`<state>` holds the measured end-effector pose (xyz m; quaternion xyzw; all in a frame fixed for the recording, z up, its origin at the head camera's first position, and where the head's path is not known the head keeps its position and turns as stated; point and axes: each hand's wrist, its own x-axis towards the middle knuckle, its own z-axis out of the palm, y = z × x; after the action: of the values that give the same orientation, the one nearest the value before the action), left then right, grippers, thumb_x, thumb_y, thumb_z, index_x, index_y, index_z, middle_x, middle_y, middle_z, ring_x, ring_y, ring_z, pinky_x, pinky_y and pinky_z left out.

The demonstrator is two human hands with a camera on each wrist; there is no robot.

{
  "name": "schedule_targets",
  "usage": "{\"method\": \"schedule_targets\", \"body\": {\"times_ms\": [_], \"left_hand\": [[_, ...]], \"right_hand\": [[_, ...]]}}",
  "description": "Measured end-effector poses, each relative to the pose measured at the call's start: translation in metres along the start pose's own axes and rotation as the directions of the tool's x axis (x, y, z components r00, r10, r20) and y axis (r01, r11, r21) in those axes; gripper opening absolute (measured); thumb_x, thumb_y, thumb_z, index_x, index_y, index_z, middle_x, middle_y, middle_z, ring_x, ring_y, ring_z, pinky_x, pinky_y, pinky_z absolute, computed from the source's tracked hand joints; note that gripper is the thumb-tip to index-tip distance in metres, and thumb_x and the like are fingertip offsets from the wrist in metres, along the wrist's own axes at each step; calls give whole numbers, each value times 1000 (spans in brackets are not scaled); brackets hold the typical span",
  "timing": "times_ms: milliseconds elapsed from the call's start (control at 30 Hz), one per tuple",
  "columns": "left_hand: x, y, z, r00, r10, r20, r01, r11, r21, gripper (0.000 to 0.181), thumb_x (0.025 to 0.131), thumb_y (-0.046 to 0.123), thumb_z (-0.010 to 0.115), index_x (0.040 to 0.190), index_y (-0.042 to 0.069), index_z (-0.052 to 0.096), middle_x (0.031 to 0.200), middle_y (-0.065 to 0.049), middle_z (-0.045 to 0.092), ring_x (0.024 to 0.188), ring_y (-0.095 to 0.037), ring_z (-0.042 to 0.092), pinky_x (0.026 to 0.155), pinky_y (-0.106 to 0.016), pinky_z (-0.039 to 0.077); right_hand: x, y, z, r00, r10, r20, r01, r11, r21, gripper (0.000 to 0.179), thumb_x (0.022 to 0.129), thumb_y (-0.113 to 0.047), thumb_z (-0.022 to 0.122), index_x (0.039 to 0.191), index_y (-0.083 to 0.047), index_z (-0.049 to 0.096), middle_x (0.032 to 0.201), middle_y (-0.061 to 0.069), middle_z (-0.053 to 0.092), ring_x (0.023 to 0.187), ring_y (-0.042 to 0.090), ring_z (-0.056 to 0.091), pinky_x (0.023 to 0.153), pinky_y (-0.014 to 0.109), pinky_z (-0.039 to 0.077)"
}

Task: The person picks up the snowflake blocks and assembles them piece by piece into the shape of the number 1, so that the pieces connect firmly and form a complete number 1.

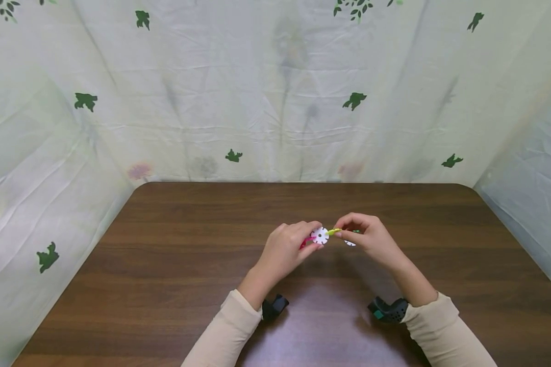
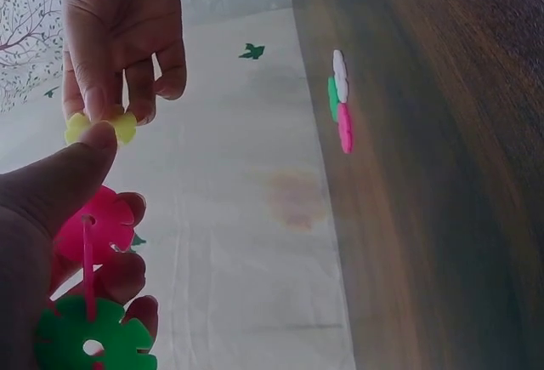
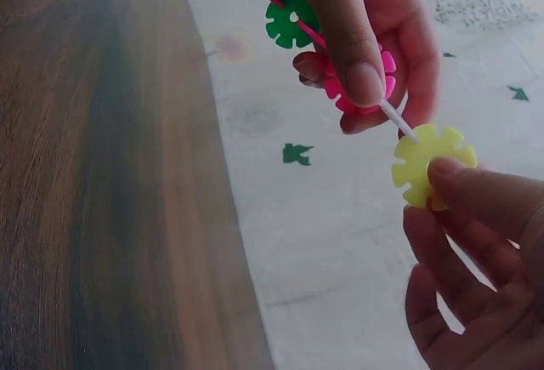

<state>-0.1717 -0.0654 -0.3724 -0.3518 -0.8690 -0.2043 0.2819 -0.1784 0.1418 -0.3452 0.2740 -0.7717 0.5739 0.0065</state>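
My left hand (image 1: 285, 245) grips a short chain of notched plastic discs with thumb and fingers. In the right wrist view, the chain shows a green disc (image 3: 285, 31), a pink disc (image 3: 387, 85) under the thumb, and a white disc (image 3: 397, 119) seen edge-on. Between thumb and fingertips, my right hand (image 1: 375, 240) pinches a yellow disc (image 3: 422, 153). The white disc's edge meets the yellow disc's rim, the two set crosswise. Both hands are raised over the wooden table (image 1: 188, 285). My fingers hide part of the chain.
Past the hands, a few loose discs lie on the table, a white one (image 2: 341, 76), a green one (image 2: 332, 98) and a pink one (image 2: 345, 128), close together. A pale curtain (image 1: 257, 92) with green bird shapes hangs behind the table and along both sides.
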Motion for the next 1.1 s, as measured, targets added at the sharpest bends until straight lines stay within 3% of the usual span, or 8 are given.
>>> {"method": "schedule_targets", "body": {"times_ms": [100, 267, 500, 833, 1000, 1100], "left_hand": [[0, 0, 0, 1000, 5, 2, -5, 1000, -8, 36, 76, 27, 72, 106, 9, 62, 86, 2, 63, 74, -7, 55, 59, -24, 39], [0, 1, 0, 1000, 19, -1, -19, 999, -31, 38, 75, 27, 73, 107, 9, 62, 86, 1, 63, 75, -7, 55, 60, -24, 40], [0, 1, -1, 1000, -8, 5, 8, 998, -64, 38, 75, 27, 73, 107, 10, 62, 86, 2, 62, 72, -6, 54, 60, -23, 39], [0, -4, -2, 998, -61, 31, 63, 996, -57, 45, 76, 30, 72, 114, 10, 59, 104, -1, 63, 91, -12, 59, 77, -29, 43], [1, -3, -3, 998, -38, 41, 41, 996, -79, 49, 77, 28, 72, 119, 10, 54, 113, -3, 57, 102, -12, 54, 82, -32, 41], [1, -1, -2, 999, -24, 47, 28, 996, -84, 48, 77, 27, 72, 118, 10, 54, 112, -3, 57, 101, -12, 54, 81, -32, 41]], "right_hand": [[-1, -5, 2, 1000, -4, -20, 4, 1000, -9, 8, 77, 6, 65, 85, 5, 63, 77, 14, 60, 57, 19, 49, 48, 29, 41], [0, -4, 4, 998, -52, -33, 52, 999, 4, 7, 75, 8, 65, 82, 7, 64, 70, 12, 58, 53, 23, 45, 45, 32, 40], [3, 19, 2, 995, -88, -35, 89, 996, 18, 9, 76, 5, 67, 85, 4, 64, 75, 10, 60, 55, 13, 47, 46, 26, 40], [2, 25, 2, 1000, -4, -7, 4, 999, 45, 18, 80, 3, 64, 97, 4, 63, 81, 14, 61, 61, 12, 54, 50, 25, 44], [1, 24, 3, 999, 37, 7, -38, 996, 75, 20, 80, 3, 64, 99, 7, 61, 87, 17, 62, 69, 14, 60, 61, 30, 51], [1, 24, 4, 998, 64, 12, -65, 993, 99, 20, 80, 1, 64, 99, 8, 60, 89, 19, 61, 73, 16, 61, 67, 35, 51]]}}
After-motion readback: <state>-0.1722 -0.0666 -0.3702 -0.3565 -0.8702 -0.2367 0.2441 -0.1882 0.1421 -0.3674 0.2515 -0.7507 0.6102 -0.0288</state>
